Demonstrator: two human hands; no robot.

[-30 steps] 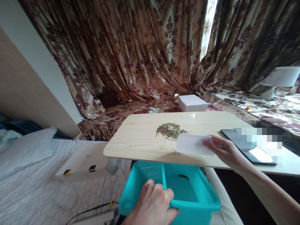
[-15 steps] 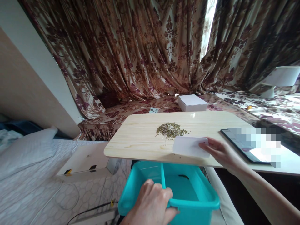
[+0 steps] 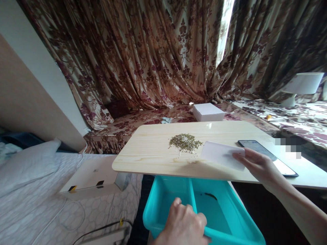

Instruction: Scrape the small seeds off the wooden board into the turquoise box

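Card [image 3: 221, 154], white and pinched between thumb and fingers of the right hand [image 3: 258, 163], has moved rightward since half a second ago, when its left end was closer to the heap of small green grains [image 3: 185, 141]. Dark specks that lay by the near edge of the tabletop [image 3: 153, 149] are gone from there, and a small speck now shows in the bin beside a dark streak [image 3: 211, 196]. The teal bin [image 3: 209, 216] has shifted right together with the left hand [image 3: 182, 221], which is closed on its near rim around the divider.

The heap, with paler bits among it, sits mid-table on light wood grain; a few pale crumbs trail toward the near side. A dark-framed tablet [image 3: 284, 166] lies to the right. Beyond the far edge are a white box [image 3: 208, 112] and patterned curtains [image 3: 158, 51], with a lamp [image 3: 304, 83] far right. On the left, a flat white box [image 3: 89, 173] rests on a quilted bed [image 3: 97, 207].

The right hand covers part of the tablet, and pixelated blocks mask the area beside it. The bin's near side runs out of view; what the streak is cannot be told.
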